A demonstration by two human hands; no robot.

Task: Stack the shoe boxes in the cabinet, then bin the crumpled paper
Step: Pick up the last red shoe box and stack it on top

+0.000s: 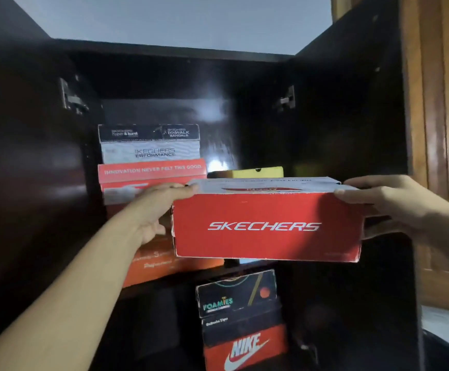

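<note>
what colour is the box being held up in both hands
Red, with white SKECHERS lettering on the front of the shoe box; its lid looks grey. Seen in the head view.

a home: dark wooden cabinet (346,108) holding stacked shoe boxes (151,156), wood panelling (443,103) beside.

A red Skechers box (267,227) is gripped at its ends by the left hand (161,210) and right hand (386,204) before the open cabinet (338,116) (2 box stacks inside).

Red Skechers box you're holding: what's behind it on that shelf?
Behind the red Skechers box, gripped at its ends by both hands, a yellow box shows only its top edge. The held box covers the rest, and what the yellow box stands on.
</note>
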